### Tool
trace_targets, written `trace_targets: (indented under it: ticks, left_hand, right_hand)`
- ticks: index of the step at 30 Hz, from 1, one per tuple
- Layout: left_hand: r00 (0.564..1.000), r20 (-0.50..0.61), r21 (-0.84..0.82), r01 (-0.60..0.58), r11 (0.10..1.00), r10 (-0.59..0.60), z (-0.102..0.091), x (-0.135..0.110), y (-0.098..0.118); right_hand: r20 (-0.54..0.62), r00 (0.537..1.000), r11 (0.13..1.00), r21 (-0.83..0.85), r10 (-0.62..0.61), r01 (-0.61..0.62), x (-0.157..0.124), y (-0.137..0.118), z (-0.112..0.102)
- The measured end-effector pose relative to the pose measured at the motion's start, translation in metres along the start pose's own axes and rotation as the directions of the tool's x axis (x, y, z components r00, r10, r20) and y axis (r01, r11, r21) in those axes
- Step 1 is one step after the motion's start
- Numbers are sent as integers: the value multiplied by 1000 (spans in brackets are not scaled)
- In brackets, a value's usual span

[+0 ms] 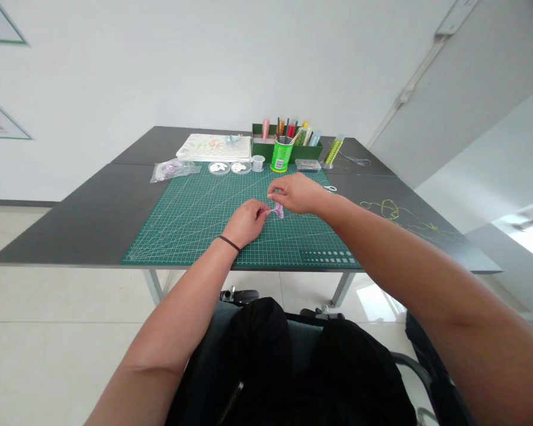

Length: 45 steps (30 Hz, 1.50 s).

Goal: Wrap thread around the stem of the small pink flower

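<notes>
Over the middle of a green cutting mat (182, 219), my left hand (247, 220) pinches a small pale-purple flower-like piece (279, 210) between thumb and fingertips. The piece looks thin and ruffled, and its stem end points into my left fingers. My right hand (296, 192) hovers just above and to the right, thumb and fingertips brought together. Whether something fine, such as a thread, sits in that pinch is too small to make out. A dark band circles my left wrist.
Along the mat's back edge stand a green can (282, 155) of sticks, a small clear tub (258, 163), two shallow dishes (219, 168) and a plastic bag (173, 170). Behind are a white tray (195, 147) and a green box (260, 148) of tubes. Yellow-green thread (393, 210) lies right.
</notes>
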<state>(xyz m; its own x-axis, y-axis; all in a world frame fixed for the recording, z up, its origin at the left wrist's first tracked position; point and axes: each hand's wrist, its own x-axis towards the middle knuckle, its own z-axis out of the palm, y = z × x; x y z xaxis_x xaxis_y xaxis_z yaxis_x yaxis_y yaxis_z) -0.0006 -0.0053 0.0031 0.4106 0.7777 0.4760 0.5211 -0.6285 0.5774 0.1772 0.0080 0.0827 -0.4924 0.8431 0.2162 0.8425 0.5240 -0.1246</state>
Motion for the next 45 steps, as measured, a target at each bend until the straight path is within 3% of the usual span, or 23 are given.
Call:
trace_targets:
  ticks: [25,37,45]
  left_hand:
    - [989,43,-30,-141,990,142,-15,-6,2]
    - [991,9,-61,-135,989,136,-21,-8,2]
    - [997,-63,-69,-40,997,35,-22,-8,4]
  right_hand:
    - [145,979,937,301,140,-179,13,8,0]
    - [214,934,754,551,287,-358,-6,11,34]
    - [105,960,713,650,259,-263,-26,3,60]
